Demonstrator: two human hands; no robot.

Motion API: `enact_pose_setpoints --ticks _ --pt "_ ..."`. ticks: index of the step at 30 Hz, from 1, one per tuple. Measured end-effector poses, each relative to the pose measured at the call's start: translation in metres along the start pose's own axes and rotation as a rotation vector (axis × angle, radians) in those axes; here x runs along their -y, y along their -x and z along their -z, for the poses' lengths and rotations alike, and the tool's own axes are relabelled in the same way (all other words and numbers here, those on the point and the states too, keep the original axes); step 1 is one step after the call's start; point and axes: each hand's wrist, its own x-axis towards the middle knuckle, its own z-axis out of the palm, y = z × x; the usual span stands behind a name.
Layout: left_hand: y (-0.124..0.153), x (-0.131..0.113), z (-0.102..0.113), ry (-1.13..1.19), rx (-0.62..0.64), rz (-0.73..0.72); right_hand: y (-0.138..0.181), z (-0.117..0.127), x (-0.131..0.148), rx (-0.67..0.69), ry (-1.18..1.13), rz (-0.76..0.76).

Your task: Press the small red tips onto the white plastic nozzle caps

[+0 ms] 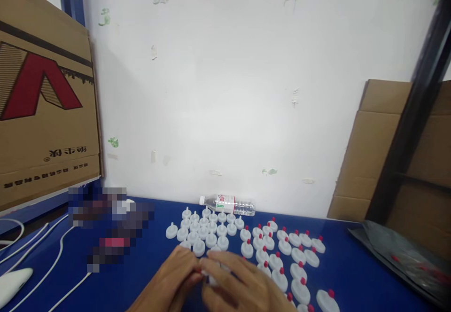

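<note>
Low in the view, my left hand (178, 272) and my right hand (243, 281) meet over the blue table. Parts of a white plastic cap (213, 280) show between the fingers of my right hand, which is closed around it. My left hand's fingertips are pinched at the cap's side, where a speck of red shows; most of what they grip is hidden. Just beyond my hands stand several white nozzle caps (203, 232) with bare spouts. To the right of my right hand are several white caps with red tips (300, 291).
A clear plastic bottle (225, 205) lies along the wall. A grey plastic bag (398, 260) with red bits sits at the right edge. White cables (61, 246), a blurred-out patch and a large cardboard box (49, 138) are at left; flattened cardboard (369, 147) leans at right.
</note>
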Motion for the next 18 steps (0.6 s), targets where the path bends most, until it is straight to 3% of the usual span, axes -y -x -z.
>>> enact_pose_setpoints --ticks 3,6,14,18 --pt "-0.004 -0.005 0.012 -0.003 0.005 0.016 -0.009 0.008 -0.016 0.066 0.089 0.052" --pt "-0.008 -0.005 0.020 -0.076 -0.002 0.062 -0.005 0.013 -0.030 0.092 0.131 -0.014" --pt "-0.007 -0.002 0.018 -0.330 0.125 0.206 0.028 0.009 -0.061 0.325 0.178 -0.299" --pt "-0.004 0.000 0.014 -0.389 0.175 0.206 0.033 0.010 -0.063 0.532 0.126 -0.444"
